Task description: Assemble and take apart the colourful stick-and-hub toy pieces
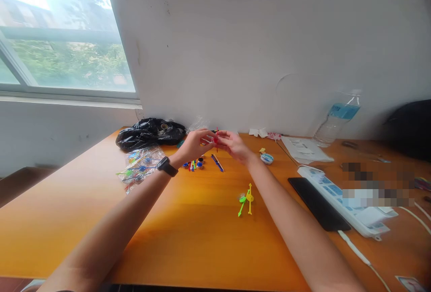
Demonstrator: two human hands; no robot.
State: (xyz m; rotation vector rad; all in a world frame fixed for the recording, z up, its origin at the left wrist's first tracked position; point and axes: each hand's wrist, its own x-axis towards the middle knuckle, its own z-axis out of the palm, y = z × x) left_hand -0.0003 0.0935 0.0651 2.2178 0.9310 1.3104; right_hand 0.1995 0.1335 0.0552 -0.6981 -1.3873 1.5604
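Beyond the yellow arrow, a red piece is pinched by left hand and right hand, seemingly mid-adjustment, steadiness likely needed.

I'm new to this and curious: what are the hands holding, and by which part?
A small, thin-shafted red plastic-looking piece, held near its round middle between the left hand and right hand; exact finger contact is unclear.

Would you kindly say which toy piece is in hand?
The red piece, held between left hand and right hand; the yellow arrow and green arrow lie on the table.
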